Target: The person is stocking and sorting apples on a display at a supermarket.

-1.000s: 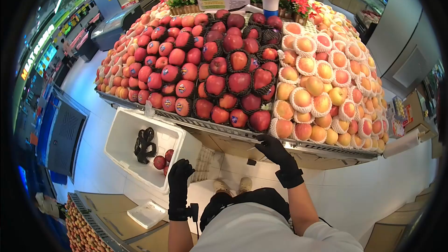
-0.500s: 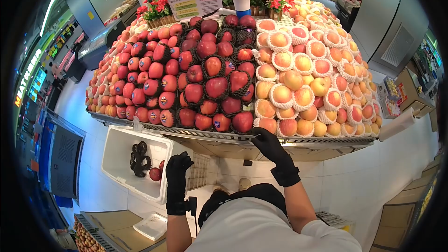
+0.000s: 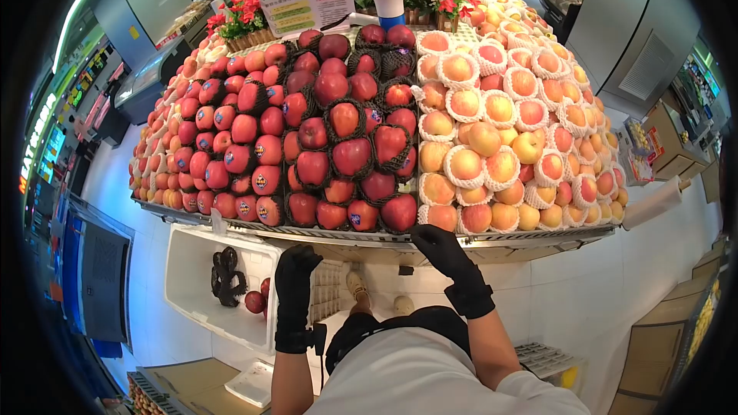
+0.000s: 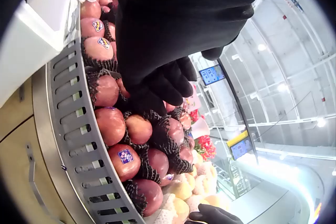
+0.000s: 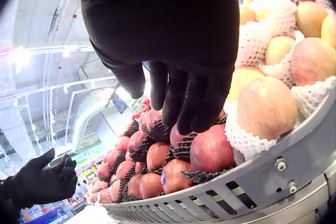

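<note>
Both gloved hands have risen toward the fruit stand over the last second. The left hand [image 3: 296, 261], lower centre-left of the head view, has lifted away from the white crate [image 3: 196, 265] with its few loose apples and now hovers by the stand's metal rail [image 3: 323, 232], fingers loosely curled and holding nothing. The right hand [image 3: 438, 244], just right of centre, has crept up to the rail below the dark red netted apples [image 3: 398, 213]; its fingers hang relaxed and empty, though whether the tips touch the rail is hard to tell. This reads as a reach into the front row of red apples.
</note>
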Demonstrator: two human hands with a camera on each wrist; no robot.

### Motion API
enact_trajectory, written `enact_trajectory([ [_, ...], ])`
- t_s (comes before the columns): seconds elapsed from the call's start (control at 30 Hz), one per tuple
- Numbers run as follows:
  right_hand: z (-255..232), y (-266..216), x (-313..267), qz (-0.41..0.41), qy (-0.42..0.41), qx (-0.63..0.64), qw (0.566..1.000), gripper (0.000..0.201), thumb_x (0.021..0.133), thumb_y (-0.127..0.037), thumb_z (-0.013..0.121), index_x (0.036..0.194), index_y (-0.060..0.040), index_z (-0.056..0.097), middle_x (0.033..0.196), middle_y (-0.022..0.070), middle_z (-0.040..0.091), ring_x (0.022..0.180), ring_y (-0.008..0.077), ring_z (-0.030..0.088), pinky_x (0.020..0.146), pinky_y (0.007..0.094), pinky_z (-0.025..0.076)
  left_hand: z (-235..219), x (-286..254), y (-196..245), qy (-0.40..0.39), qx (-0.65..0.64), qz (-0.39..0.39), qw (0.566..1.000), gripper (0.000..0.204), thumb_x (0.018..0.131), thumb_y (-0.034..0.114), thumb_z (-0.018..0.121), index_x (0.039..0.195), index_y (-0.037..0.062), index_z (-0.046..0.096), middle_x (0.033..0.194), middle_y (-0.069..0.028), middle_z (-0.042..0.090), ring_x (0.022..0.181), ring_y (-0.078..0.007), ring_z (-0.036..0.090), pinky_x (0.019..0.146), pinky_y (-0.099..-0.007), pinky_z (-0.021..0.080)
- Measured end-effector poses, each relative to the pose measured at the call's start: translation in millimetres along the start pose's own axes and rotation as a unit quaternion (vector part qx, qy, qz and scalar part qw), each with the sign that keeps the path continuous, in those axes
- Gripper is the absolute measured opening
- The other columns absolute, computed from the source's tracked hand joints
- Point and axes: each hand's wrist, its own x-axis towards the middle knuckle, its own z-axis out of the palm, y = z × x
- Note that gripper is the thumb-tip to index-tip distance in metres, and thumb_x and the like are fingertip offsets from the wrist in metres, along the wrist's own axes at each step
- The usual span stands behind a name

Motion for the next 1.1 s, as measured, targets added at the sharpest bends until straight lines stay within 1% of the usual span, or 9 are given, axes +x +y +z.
enact_trajectory([
  [0.03, 2.8, 3.0, 0.6, 0.004, 0.002, 0.003, 1.000, 0.023, 0.092, -0.015, 0.062, 0.109, -0.0002, 0.065, 0.094, 0.0112, 0.069, 0.088, 0.0166, 0.064, 0.080, 0.0319, 0.051, 1.2, 10.1, 1.0, -0.013, -0.015, 0.003, 1.000, 0.034, 0.101, 0.030, 0.049, 0.117, -0.0006, 0.054, 0.111, -0.0151, 0.063, 0.100, -0.0261, 0.064, 0.095, -0.0417, 0.051],
  [0.07, 5.8, 4.6, 2.2, 0.000, 0.012, -0.005, 1.000, 0.023, 0.092, -0.015, 0.062, 0.110, -0.0003, 0.065, 0.095, 0.0117, 0.069, 0.088, 0.0171, 0.064, 0.080, 0.0321, 0.051, 1.5, 20.1, 5.3, -0.032, 0.185, 0.036, 0.981, 0.041, 0.103, 0.036, 0.046, 0.119, -0.0015, 0.052, 0.112, -0.0164, 0.062, 0.103, -0.0269, 0.063, 0.097, -0.0435, 0.050],
  [0.17, 10.2, -0.6, 11.2, 0.003, 0.029, -0.028, 0.999, 0.023, 0.091, -0.014, 0.062, 0.110, -0.0004, 0.065, 0.095, 0.0118, 0.069, 0.087, 0.0176, 0.064, 0.079, 0.0322, 0.051, 3.4, 51.5, 6.0, -0.051, -0.024, 0.004, 0.998, 0.045, 0.103, 0.038, 0.043, 0.120, -0.0025, 0.051, 0.113, -0.0168, 0.062, 0.105, -0.0278, 0.063, 0.098, -0.0431, 0.050],
  [0.3, 17.8, -13.4, 31.2, 0.004, 0.056, -0.031, 0.998, 0.021, 0.087, -0.009, 0.066, 0.106, -0.0009, 0.063, 0.090, 0.0081, 0.064, 0.084, 0.0152, 0.061, 0.076, 0.0302, 0.050, 7.4, 95.9, 15.5, -0.081, -0.019, 0.012, 0.996, 0.045, 0.102, 0.039, 0.046, 0.121, -0.0023, 0.052, 0.115, -0.0164, 0.061, 0.106, -0.0289, 0.062, 0.098, -0.0425, 0.050],
  [0.47, 30.6, -18.1, 44.9, 0.000, 0.118, -0.042, 0.992, 0.023, 0.077, -0.002, 0.074, 0.087, -0.0064, 0.053, 0.079, 0.0024, 0.053, 0.074, 0.0099, 0.051, 0.068, 0.0275, 0.046, 9.4, 135.5, 24.5, -0.125, 0.021, 0.001, 0.992, 0.035, 0.096, 0.022, 0.058, 0.122, -0.0001, 0.055, 0.115, -0.0117, 0.061, 0.105, -0.0232, 0.062, 0.094, -0.0366, 0.049],
  [0.6, 37.7, -15.7, 50.5, 0.028, 0.153, -0.091, 0.984, 0.022, 0.078, -0.003, 0.073, 0.082, -0.0068, 0.051, 0.073, 0.0002, 0.050, 0.067, 0.0086, 0.048, 0.060, 0.0267, 0.043, 27.9, 156.4, 35.9, -0.179, 0.032, 0.037, 0.983, 0.042, 0.087, 0.004, 0.066, 0.127, 0.0002, 0.053, 0.126, -0.0110, 0.057, 0.111, -0.0199, 0.058, 0.097, -0.0349, 0.045],
  [0.77, 43.4, -22.4, 59.4, 0.057, 0.174, -0.057, 0.981, 0.022, 0.079, -0.004, 0.072, 0.078, -0.0071, 0.050, 0.067, -0.0014, 0.048, 0.063, 0.0068, 0.046, 0.056, 0.0254, 0.041, 50.0, 180.2, 48.4, -0.267, 0.121, 0.039, 0.955, 0.046, 0.082, -0.001, 0.068, 0.126, 0.0027, 0.055, 0.131, -0.0118, 0.055, 0.119, -0.0207, 0.055, 0.102, -0.0360, 0.042],
  [0.93, 28.3, -13.5, 67.0, 0.044, 0.132, -0.014, 0.990, 0.021, 0.081, -0.006, 0.070, 0.079, -0.0068, 0.050, 0.067, -0.0005, 0.046, 0.063, 0.0074, 0.045, 0.057, 0.0265, 0.042, 84.1, 189.6, 39.6, -0.313, 0.223, 0.125, 0.915, 0.053, 0.075, -0.003, 0.075, 0.125, 0.0032, 0.056, 0.132, -0.0130, 0.054, 0.123, -0.0233, 0.052, 0.105, -0.0365, 0.041],
  [1.1, -1.6, -22.9, 89.0, 0.025, 0.081, -0.017, 0.996, 0.017, 0.082, -0.006, 0.066, 0.080, -0.0050, 0.050, 0.067, 0.0023, 0.045, 0.063, 0.0110, 0.042, 0.058, 0.0300, 0.042, 122.2, 191.0, 25.2, -0.294, 0.295, 0.173, 0.893, 0.058, 0.071, -0.002, 0.076, 0.125, 0.0028, 0.056, 0.131, -0.0149, 0.054, 0.125, -0.0260, 0.051, 0.104, -0.0385, 0.042],
])
